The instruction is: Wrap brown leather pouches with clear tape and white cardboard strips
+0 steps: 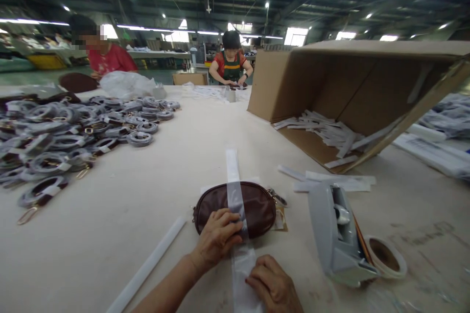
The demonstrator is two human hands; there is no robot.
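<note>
A dark brown oval zippered pouch [257, 210] lies on the table in front of me. A translucent white strip [232, 168] runs lengthwise across its middle and beyond both edges. My left hand [220, 232] rests on the pouch, slightly bent fingers pressing the strip against it. Nearer to me, my right hand [273, 286] has its fingers curled at the right edge of the strip's near end, thumb and fingertips pinching it. At the pouch's right end are a metal clasp [278, 197] and a brown tag [281, 219], partly hidden.
Right stand a grey tape dispenser [323, 234] and a tape roll [385, 257]. Behind them, an open cardboard box [279, 83] on its side holds white strips. Coiled wrapped straps [51, 161] pile up left. A loose white strip [150, 261] lies nearby. Two people work across the table.
</note>
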